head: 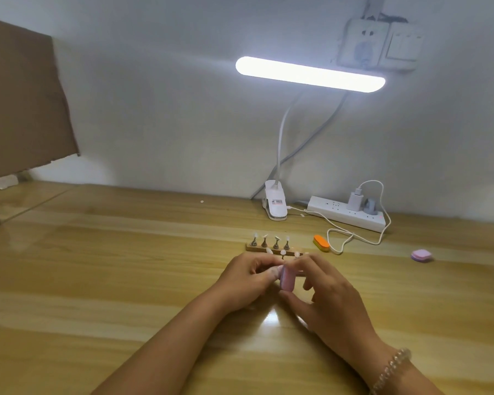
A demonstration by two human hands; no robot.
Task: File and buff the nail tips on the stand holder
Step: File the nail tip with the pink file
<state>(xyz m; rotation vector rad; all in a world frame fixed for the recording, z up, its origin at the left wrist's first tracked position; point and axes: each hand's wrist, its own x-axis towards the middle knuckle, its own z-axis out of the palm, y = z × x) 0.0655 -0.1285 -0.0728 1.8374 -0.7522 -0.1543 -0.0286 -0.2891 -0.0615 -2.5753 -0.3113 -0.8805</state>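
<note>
Glossy wood, metal
You are working on a glossy wooden table; the stand holder is showing a wooden base with metal pegs; the pink buffer block is looking matt.

stand holder: partly occluded | pink buffer: partly covered | cardboard: cropped left

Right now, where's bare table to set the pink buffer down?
Free: wood left of the stand holder, toward the cardboard; the strip between orange block and purple block. Crowded: behind the holder, around lamp clip, power strip and cable.
</note>
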